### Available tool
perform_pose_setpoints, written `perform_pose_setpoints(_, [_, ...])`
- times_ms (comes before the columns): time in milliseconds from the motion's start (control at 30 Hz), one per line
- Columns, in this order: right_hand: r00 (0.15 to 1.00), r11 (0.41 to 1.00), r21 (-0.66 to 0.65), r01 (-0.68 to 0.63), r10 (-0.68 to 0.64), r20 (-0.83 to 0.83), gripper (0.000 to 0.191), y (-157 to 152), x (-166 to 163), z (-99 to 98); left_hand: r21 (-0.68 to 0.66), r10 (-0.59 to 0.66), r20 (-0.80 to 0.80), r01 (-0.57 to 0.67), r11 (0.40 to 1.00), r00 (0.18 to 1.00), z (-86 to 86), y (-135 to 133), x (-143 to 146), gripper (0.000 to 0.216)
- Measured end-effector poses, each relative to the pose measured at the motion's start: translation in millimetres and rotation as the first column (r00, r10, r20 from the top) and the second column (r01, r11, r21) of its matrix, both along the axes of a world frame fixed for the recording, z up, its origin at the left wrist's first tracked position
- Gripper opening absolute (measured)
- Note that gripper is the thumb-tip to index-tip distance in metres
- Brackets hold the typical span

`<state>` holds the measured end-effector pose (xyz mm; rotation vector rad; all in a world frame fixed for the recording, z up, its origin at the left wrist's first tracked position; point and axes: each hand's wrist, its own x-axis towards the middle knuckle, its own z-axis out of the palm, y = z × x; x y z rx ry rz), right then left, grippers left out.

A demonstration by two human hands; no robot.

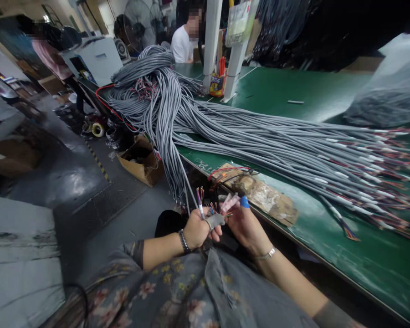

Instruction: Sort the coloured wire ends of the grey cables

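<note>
While the long green counter (276,86) carries a thick spread of round grey cables (253,132), our left hand (196,229), closed, and right hand (248,230), half curled, sit beside its edge; whether the right pinches anything we cannot tell. The left grips one slim, white-banded grey cable (201,211) with multicoloured wires (200,194).

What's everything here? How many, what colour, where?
cables: many, grey, across the bench
bench: one, green, right
wires: many, multicoloured, at cable ends
worn board: one, brown, bench's near edge
cardboard boxes: at least two, brown, left
posts: two, white, on the bench
plastic bag: one, clear, right
machine: one, pale, upper left
fans: at least two, grey, background
other people: at least two, pink and white tops, background
left hand: one, dark bracelet, holding a cable
right hand: one, blue-covered digit, beside left
</note>
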<state>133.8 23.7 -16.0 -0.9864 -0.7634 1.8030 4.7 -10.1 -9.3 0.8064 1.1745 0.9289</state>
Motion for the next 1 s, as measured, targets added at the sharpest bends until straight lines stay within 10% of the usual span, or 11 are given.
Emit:
perform_pose_setpoints(133, [0.978,0.979,-0.008,-0.206,0.206,-0.034,0.052,-15.9,5.5,-2.9,0.009,-0.001,-0.004,0.001,1.0,1.0,-1.1,-4.8,-6.7,0.045])
perform_pose_setpoints(467, [0.963,0.973,0.095,-0.211,0.19,0.193,0.04,-25.5,3.1,2.2,-0.023,-0.231,-0.052,0.23,0.973,0.972,5.6,-8.6,-14.4,0.04])
perform_pose_setpoints(1000, [0.999,0.998,-0.05,-0.031,0.029,-0.034,0.045,-10.1,7.8,-6.9,0.016,0.054,0.052,-0.054,0.998,0.997,4.6,-6.3,-10.3,0.043])
